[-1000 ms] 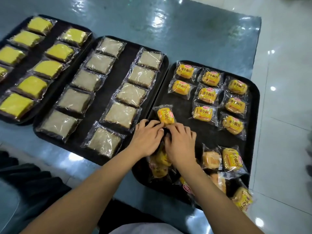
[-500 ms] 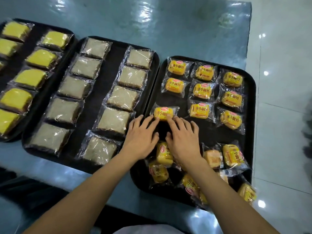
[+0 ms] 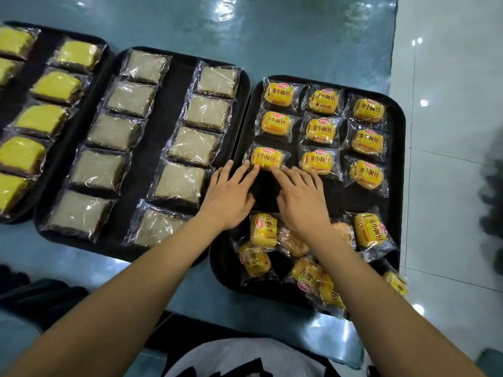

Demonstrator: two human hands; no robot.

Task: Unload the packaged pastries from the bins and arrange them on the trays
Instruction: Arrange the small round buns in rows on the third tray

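Glossy blue-grey table (image 3: pixel 272 31) carries three black trays, pale tiled floor (image 3: pixel 449 186) to its right. Left hand (image 3: pixel 227 198) and right hand (image 3: pixel 302 202) lie flat, straight fingers (image 3: pixel 246 170) touching one yellow pastry packet (image 3: pixel 266 158) on the right tray (image 3: pixel 398 186). Loose packets (image 3: pixel 313 270) crowd that tray's near end, partly hidden under the right forearm.

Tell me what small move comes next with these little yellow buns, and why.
Probably lift both hands off the bun and reach back for one from the loose pile. The left hand and right hand touch it with straight fingers; it completes the third row on the right tray, while the pile lies jumbled.
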